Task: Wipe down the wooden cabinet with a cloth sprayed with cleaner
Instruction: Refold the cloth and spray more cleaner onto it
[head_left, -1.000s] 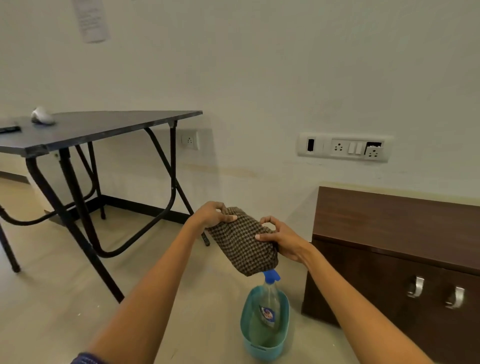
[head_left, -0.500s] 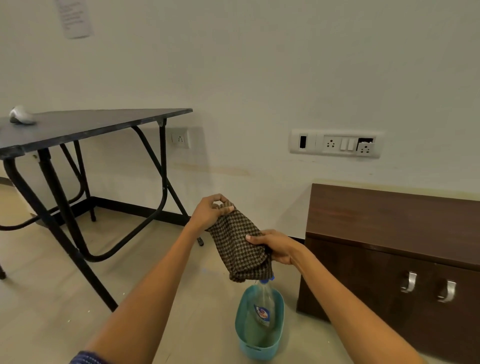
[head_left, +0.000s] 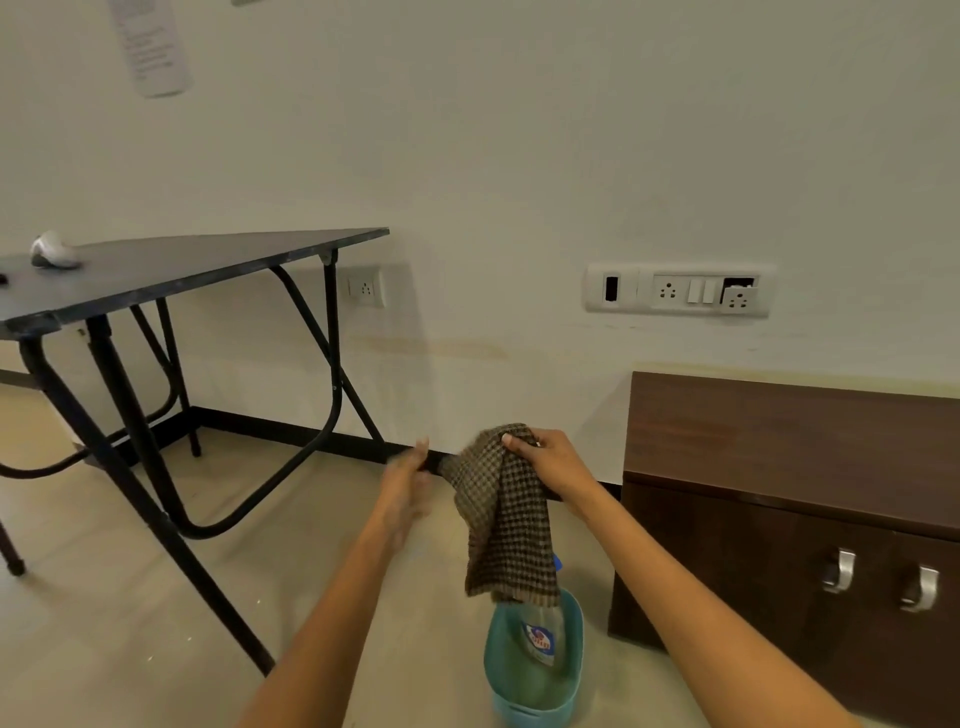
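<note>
Cloth (head_left: 506, 519) hangs, gripped by right hand (head_left: 553, 462); left hand (head_left: 408, 483) blurred, apart.

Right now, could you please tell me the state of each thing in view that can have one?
Cloth: hanging loose from the right hand, which grips its top.
Left hand: blurred, fingers straight, holding nothing.
Spray bottle: upright in the teal tub, top hidden behind the cloth.
Cabinet: both doors closed.
Table: standing, legs unfolded.

Checked brown cloth (head_left: 506, 519) hangs limp above the spray bottle (head_left: 540, 636), beside the dark wooden cabinet (head_left: 779, 467).
</note>
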